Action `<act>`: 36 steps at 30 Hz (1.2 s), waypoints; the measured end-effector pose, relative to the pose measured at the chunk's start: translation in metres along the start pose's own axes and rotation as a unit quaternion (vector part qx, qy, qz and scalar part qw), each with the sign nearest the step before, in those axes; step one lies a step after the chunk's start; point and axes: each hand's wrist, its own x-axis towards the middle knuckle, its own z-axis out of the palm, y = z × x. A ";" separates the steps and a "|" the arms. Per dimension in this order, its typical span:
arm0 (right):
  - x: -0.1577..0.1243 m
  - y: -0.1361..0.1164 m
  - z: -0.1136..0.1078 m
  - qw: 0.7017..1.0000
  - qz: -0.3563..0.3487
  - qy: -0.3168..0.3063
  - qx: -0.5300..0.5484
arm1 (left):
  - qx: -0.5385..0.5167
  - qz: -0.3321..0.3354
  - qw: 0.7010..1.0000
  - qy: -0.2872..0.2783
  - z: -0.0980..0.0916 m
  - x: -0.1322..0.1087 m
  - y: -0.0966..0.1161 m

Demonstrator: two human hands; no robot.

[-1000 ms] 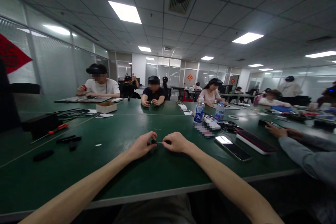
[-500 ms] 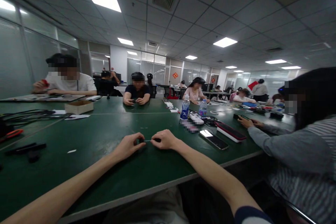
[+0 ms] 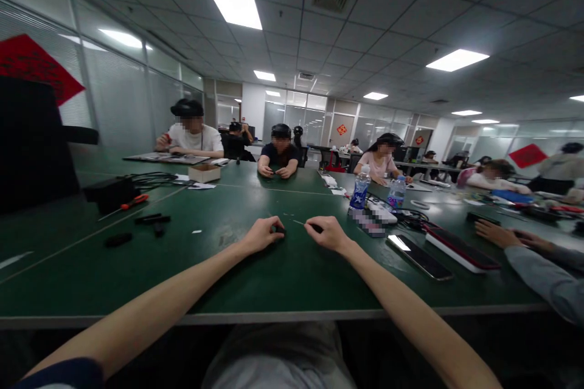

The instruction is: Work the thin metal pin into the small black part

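My left hand [image 3: 265, 234] rests on the green table [image 3: 219, 292], its thumb and fingers curled round a small black piece [image 3: 278, 231]. Just across from it, my right hand [image 3: 326, 233] is closed in a pinch. A thin metal shaft [image 3: 298, 222] juts from its fingertips towards the left hand, like that of a small screwdriver; the handle is mostly hidden in the fingers. There is a gap between the shaft's tip and the black piece. Left of my hands lie several black parts [image 3: 154, 219] and a small white scrap [image 3: 196, 231].
An orange-handled screwdriver [image 3: 134, 202] lies near a black box [image 3: 109, 193] and cables. A phone [image 3: 420, 257], a red-and-white case [image 3: 460, 248] and two bottles [image 3: 360, 187] stand or lie to my right. A co-worker's hands [image 3: 495, 234] are at the right; others sit opposite.
My view has swung left. My hands have moved apart, and the metal shaft, which reached to the left hand's fingers before, is now clear of them.
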 end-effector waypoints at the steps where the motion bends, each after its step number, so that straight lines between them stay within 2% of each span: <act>1: 0.001 0.000 -0.002 1.000 0.004 0.010 0.005 | 0.000 -0.003 1.000 0.006 -0.001 -0.001 -0.001; 4: 0.002 0.001 -0.006 1.000 0.015 -0.006 0.000 | -0.006 0.012 1.000 0.025 -0.001 -0.004 0.002; 9: -0.001 -0.002 0.000 0.994 0.027 -0.104 -0.025 | -0.031 0.068 0.996 0.038 0.001 -0.009 0.015; 12: -0.001 -0.007 0.005 0.991 0.019 -0.133 -0.023 | -0.031 0.073 0.996 0.038 0.002 -0.011 0.020; 36: 0.002 -0.003 0.004 0.991 0.044 -0.122 -0.032 | -0.024 0.063 0.997 0.038 -0.002 -0.014 0.031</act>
